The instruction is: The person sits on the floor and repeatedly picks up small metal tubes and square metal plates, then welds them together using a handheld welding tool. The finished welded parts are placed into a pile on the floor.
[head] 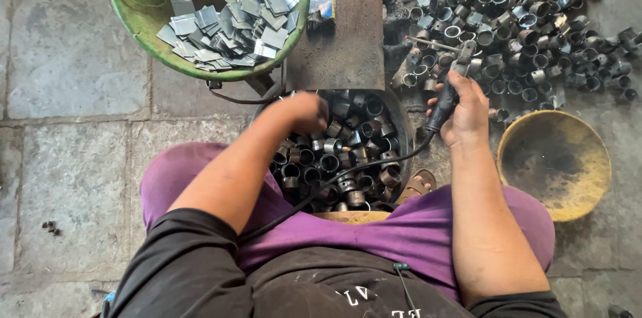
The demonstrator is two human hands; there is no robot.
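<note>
the left hand [304, 112] reaches down into a dark round basin [405, 132] packed with short metal rings [338, 157]; its fingers are curled down among the rings, and whether the grip is pinching one cannot be told from this view. the basin sits on the stone floor [73, 157] between the person's knees, which are covered in purple cloth [428, 228].

the right hand [466, 112] is wrapped tight around the black handle of an electrode holder [447, 94], grip pressed together on it, with a thin rod [433, 44] sticking out to the left from its head. a black cable [348, 174] runs from the handle back across the basin toward the person's lap.

just ahead of the basin lies a flat rusty metal plate [348, 37]. to its left, a green bowl [134, 17] holds a heap of small flat metal squares [231, 24]. to the right, a large pile of rings [521, 17] is spread on the floor, and near the right hand stands an empty yellowish bowl [588, 171].
</note>
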